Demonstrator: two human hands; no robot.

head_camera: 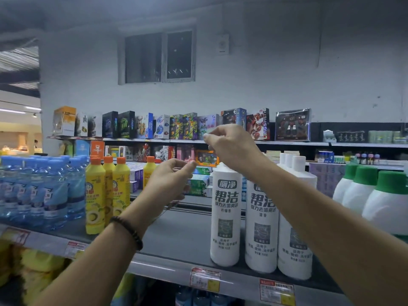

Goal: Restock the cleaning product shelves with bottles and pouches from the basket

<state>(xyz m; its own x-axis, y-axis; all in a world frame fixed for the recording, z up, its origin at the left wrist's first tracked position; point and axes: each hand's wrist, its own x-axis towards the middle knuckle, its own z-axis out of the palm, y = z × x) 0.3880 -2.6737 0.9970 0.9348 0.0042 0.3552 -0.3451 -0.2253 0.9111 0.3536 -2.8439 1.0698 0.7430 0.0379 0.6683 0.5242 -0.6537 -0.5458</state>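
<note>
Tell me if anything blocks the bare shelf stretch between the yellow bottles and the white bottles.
Nothing visible stands on that shelf stretch. Only the left hand and its forearm cross above it, between the yellow bottles and white bottles.

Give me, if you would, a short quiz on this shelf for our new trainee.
1. Which colour are the caps on the yellow bottles? A green, B orange, C blue.
2. True or false: the left hand grips a white bottle.
3. Fill in: the far-left bottles on the shelf are ___.
Key: 1 B. 2 false: it is raised to the left of the white bottles, not touching them. 3 blue.
</note>
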